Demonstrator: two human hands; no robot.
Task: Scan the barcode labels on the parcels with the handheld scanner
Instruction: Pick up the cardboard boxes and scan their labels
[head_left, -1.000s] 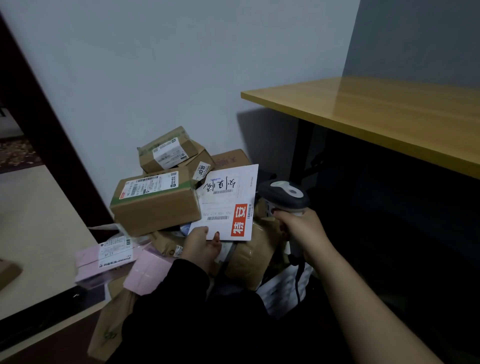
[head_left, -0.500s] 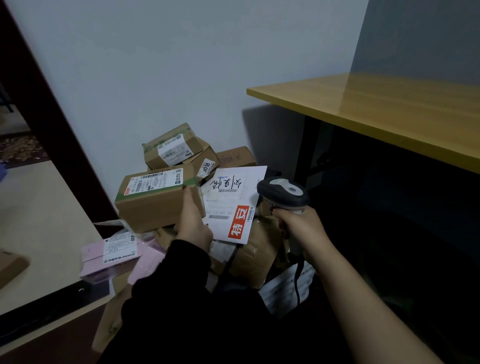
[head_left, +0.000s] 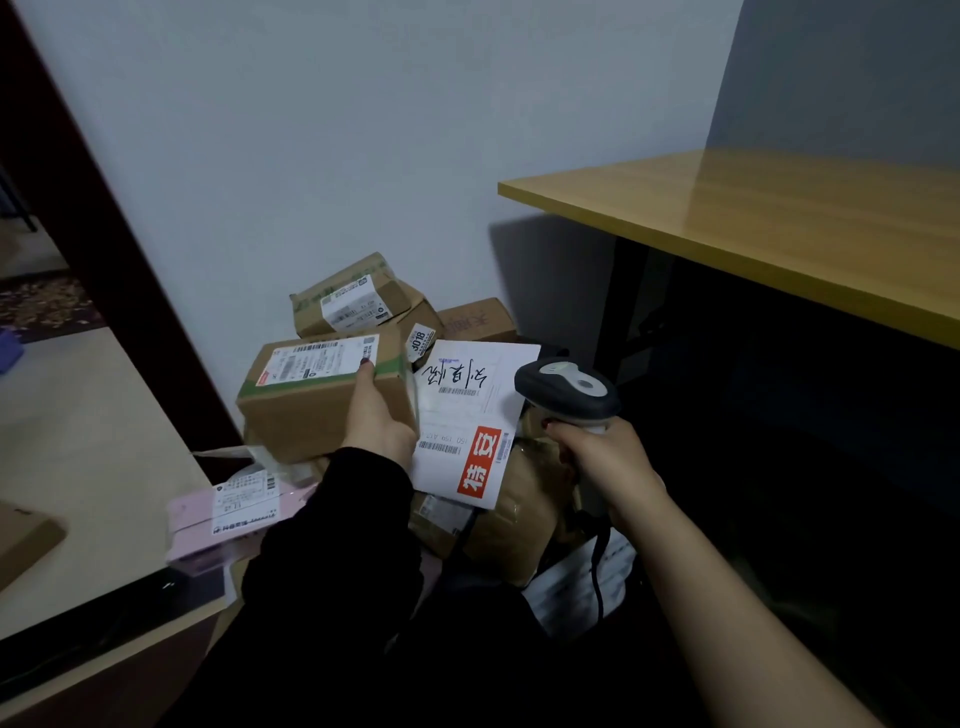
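Parcels are piled on the floor against the wall. My left hand (head_left: 375, 415) grips the right end of a brown cardboard box (head_left: 301, 410) with a white barcode label (head_left: 322, 358) on top, one fingertip over the label's edge. Right of it lies a white envelope (head_left: 467, 415) with a red stripe and barcodes. My right hand (head_left: 605, 457) grips the handle of the grey handheld scanner (head_left: 569, 387), whose head sits just right of the envelope. A pink parcel (head_left: 228, 514) with a label lies at the lower left.
More brown boxes (head_left: 348, 301) are stacked behind against the grey wall. A brown taped bag (head_left: 519, 514) lies under the envelope. A yellow tabletop (head_left: 779, 223) juts out at the right, dark below. A pale floor and a dark door frame (head_left: 104, 249) are at the left.
My left hand let go of the white envelope's lower edge and moved up-left onto the brown box. The scanner hand stayed roughly in place.
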